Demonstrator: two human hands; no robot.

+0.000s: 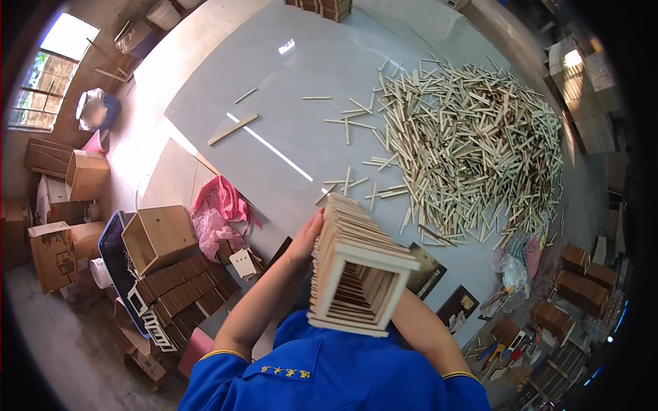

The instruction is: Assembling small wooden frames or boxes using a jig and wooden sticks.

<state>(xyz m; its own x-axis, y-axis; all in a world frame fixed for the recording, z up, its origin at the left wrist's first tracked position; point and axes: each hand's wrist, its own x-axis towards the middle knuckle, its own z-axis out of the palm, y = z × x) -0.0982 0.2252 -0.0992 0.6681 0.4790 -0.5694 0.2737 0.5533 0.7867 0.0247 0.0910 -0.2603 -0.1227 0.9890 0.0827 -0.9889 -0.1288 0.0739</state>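
A tall stack of square wooden frames (pixel 360 257) stands up close in front of my chest, its open top frame tilted toward me. My left hand (pixel 306 236) presses flat along the stack's left side, the fingers together and pointing away from me. My right forearm (pixel 426 320) reaches up behind the stack on the other side. The right hand itself is hidden by the frames, so its fingers cannot be seen. A few loose thin wooden sticks (pixel 348 179) lie on the grey table just past the far end of the stack.
A big heap of short wooden sticks (pixel 473 151) covers the right of the table (pixel 274 89). One wider wooden strip (pixel 233 130) lies at left. A pink cloth (pixel 218 205), a wooden box (pixel 159 236) and a blue crate (pixel 113 253) of stacked frames stand at the near left.
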